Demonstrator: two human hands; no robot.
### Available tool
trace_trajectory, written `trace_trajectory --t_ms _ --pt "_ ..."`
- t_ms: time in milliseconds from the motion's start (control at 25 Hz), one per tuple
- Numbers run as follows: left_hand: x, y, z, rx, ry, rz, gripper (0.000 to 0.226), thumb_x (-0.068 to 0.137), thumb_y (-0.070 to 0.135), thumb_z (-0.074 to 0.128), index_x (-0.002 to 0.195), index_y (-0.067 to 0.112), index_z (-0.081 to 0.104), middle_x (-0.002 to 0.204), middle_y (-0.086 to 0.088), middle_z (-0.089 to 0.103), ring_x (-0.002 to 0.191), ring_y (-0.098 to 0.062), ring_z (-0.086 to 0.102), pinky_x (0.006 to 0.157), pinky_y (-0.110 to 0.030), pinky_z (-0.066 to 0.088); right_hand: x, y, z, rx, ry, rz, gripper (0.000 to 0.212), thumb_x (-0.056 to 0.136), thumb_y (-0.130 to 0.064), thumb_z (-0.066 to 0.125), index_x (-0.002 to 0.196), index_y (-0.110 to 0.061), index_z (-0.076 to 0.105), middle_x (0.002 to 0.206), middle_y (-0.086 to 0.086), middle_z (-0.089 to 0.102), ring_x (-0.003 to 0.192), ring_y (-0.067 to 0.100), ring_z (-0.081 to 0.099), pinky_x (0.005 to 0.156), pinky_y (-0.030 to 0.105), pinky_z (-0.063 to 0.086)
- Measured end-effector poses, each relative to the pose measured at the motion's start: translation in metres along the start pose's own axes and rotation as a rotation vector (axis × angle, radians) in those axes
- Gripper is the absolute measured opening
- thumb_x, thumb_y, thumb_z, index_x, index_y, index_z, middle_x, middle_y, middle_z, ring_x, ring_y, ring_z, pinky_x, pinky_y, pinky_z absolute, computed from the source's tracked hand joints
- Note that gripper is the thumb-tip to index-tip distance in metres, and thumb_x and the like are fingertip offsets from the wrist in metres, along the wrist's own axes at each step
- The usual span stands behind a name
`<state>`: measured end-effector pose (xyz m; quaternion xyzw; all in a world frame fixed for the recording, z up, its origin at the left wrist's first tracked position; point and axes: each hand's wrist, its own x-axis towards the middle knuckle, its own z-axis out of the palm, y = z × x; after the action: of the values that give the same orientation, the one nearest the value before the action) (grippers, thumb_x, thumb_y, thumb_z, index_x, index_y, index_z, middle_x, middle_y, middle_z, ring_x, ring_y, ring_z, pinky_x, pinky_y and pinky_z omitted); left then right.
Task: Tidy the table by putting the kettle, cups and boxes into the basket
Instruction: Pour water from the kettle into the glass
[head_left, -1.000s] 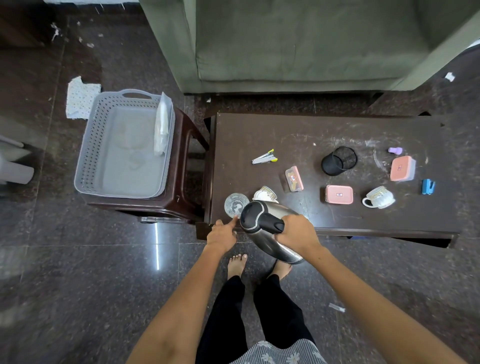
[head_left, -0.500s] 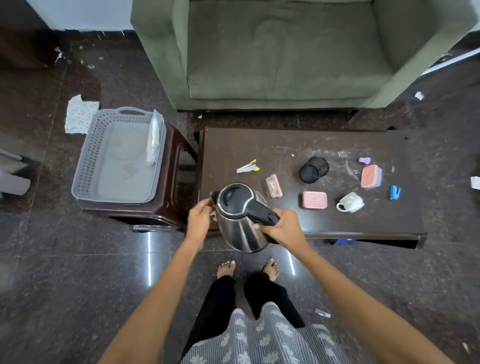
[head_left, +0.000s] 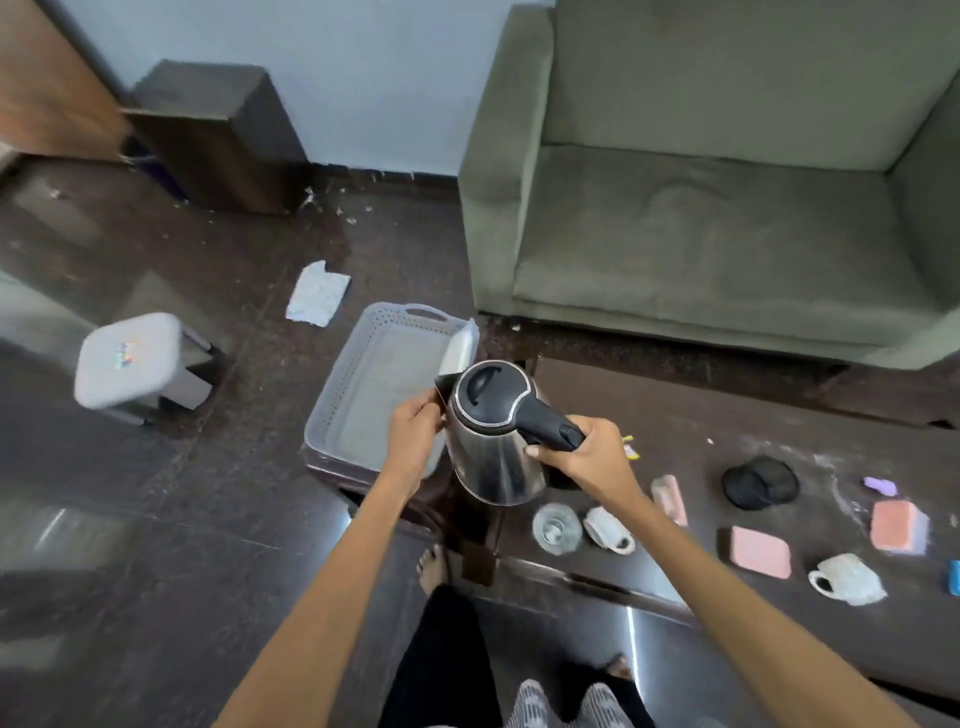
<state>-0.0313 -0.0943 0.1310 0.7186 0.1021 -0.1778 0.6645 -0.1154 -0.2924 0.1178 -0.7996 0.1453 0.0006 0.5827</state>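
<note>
A steel kettle (head_left: 493, 457) with a black lid is held in the air, between the dark table (head_left: 701, 410) and the grey basket (head_left: 374, 395). My right hand (head_left: 587, 457) grips its black handle. My left hand (head_left: 415, 431) holds the kettle's left side near the spout. On the table lie a glass cup (head_left: 557, 529), a white cup (head_left: 608, 530) on its side, another white cup (head_left: 847, 578), and pink boxes (head_left: 760, 551) (head_left: 898, 526) (head_left: 670, 499).
The basket sits on a dark stool (head_left: 358, 480) left of the table, a white flat item (head_left: 460, 353) leaning on its right wall. A black mesh holder (head_left: 759, 482) lies on the table. A green sofa (head_left: 701, 218) stands behind; a small bin (head_left: 130, 361) is on the left.
The kettle has been lifted off the table's near-left corner and carried left toward the basket. The view has swung left and tilted up.
</note>
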Motion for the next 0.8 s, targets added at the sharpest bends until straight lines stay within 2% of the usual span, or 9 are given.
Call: trace_trajectory --t_ms 80,200,280,400,520,640,720,800 --pt "0.029 0.017 -0.032 0.017 -0.013 0.015 0.047 0.083 -0.012 0.033 0.089 0.016 0.07 0.076 -0.001 0.065 0.076 -0.012 0.057 0.078 -0.027 0.05 0.03 -0.014 0.029 0.021 -0.013 -0.006 0.065 0.05 -0.047 0.079 0.062 0.009 0.05 0.057 0.004 0.04 0.057 0.01 0.034 0.051 0.027 0.026" --pt "0.084 0.031 -0.08 0.033 -0.047 -0.006 0.049 0.081 -0.01 0.034 0.088 0.02 0.071 0.079 -0.002 0.066 0.079 -0.015 0.055 0.082 -0.029 0.05 0.081 -0.028 0.075 0.045 -0.063 0.042 0.052 0.055 -0.037 0.082 0.069 0.006 0.058 0.059 0.004 0.043 0.057 0.011 0.035 0.054 0.027 0.027" --pt "0.115 0.037 -0.104 0.042 -0.035 -0.032 0.044 0.074 -0.004 0.038 0.085 0.021 0.072 0.076 -0.002 0.061 0.076 -0.016 0.049 0.077 -0.03 0.046 0.113 -0.032 0.098 0.011 -0.085 0.045 0.048 0.058 -0.038 0.081 0.072 0.004 0.061 0.059 0.003 0.045 0.057 0.009 0.037 0.054 0.027 0.027" --pt "0.165 0.042 -0.129 0.087 -0.009 -0.077 0.038 0.068 -0.001 0.041 0.077 0.021 0.071 0.054 0.01 0.053 0.064 -0.014 0.041 0.066 -0.028 0.035 0.16 -0.034 0.127 -0.035 -0.123 0.044 0.046 0.063 -0.034 0.084 0.073 0.003 0.059 0.059 0.003 0.045 0.057 0.007 0.039 0.054 0.027 0.029" --pt "0.205 0.048 -0.14 0.138 -0.011 -0.087 0.039 0.074 -0.01 0.039 0.083 0.017 0.066 0.052 0.013 0.053 0.06 -0.01 0.042 0.062 -0.025 0.035 0.197 -0.034 0.146 -0.074 -0.113 0.068 0.039 0.067 -0.022 0.085 0.069 0.004 0.055 0.056 -0.001 0.041 0.053 0.003 0.034 0.05 0.023 0.027" --pt "0.237 0.047 -0.147 0.13 -0.025 -0.1 0.037 0.068 -0.005 0.041 0.094 0.01 0.064 0.059 0.006 0.053 0.059 -0.008 0.045 0.062 -0.023 0.037 0.227 -0.031 0.16 -0.106 -0.1 0.065 0.026 0.067 -0.018 0.086 0.064 -0.016 0.059 0.05 -0.014 0.047 0.048 -0.003 0.042 0.049 0.014 0.03" --pt "0.256 0.042 -0.151 0.147 -0.024 -0.124 0.04 0.068 -0.002 0.042 0.102 0.003 0.062 0.058 0.006 0.051 0.054 -0.004 0.044 0.059 -0.02 0.037 0.244 -0.028 0.168 -0.136 -0.089 0.075 0.023 0.066 -0.02 0.086 0.073 -0.02 0.064 0.059 -0.015 0.057 0.053 -0.008 0.051 0.051 0.009 0.035" --pt "0.266 0.037 -0.153 0.161 -0.017 -0.138 0.04 0.073 -0.009 0.041 0.107 0.002 0.061 0.061 0.005 0.052 0.053 -0.002 0.046 0.058 -0.017 0.038 0.252 -0.024 0.174 -0.138 -0.081 0.078 0.025 0.066 -0.02 0.086 0.079 -0.018 0.065 0.06 -0.016 0.056 0.054 -0.011 0.051 0.052 0.009 0.035"
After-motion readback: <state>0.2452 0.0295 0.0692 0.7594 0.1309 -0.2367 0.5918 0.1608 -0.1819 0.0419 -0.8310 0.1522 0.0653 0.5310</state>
